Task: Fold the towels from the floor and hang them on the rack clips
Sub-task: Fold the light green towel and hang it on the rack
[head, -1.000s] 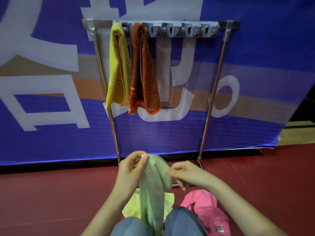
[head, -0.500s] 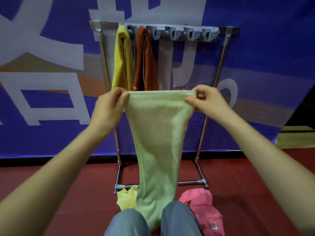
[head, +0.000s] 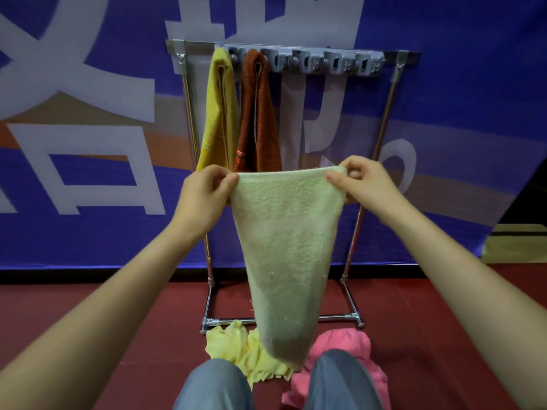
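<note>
Bare forearms (head: 118, 291) and grey-blue trousers (head: 216, 386) are seen.
The left hand (head: 204, 196) and right hand (head: 367, 184) are shown bare, the arms uncovered to the frame edges; both knees (head: 343, 377) are clad.

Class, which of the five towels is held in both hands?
The pale green terry towel, pinched by left hand and right hand; the rest hang clipped or lie on the floor.

Five towels: two hang on the single rack (head: 387, 113), a mustard towel (head: 220, 113) and a rust towel (head: 258, 119); one green towel (head: 287, 247) is pinched by two hands, the left hand (head: 204, 199) and right hand (head: 367, 187); two lie on the floor (head: 118, 321), a pale yellow towel (head: 236, 347) and a pink towel (head: 346, 341).
</note>
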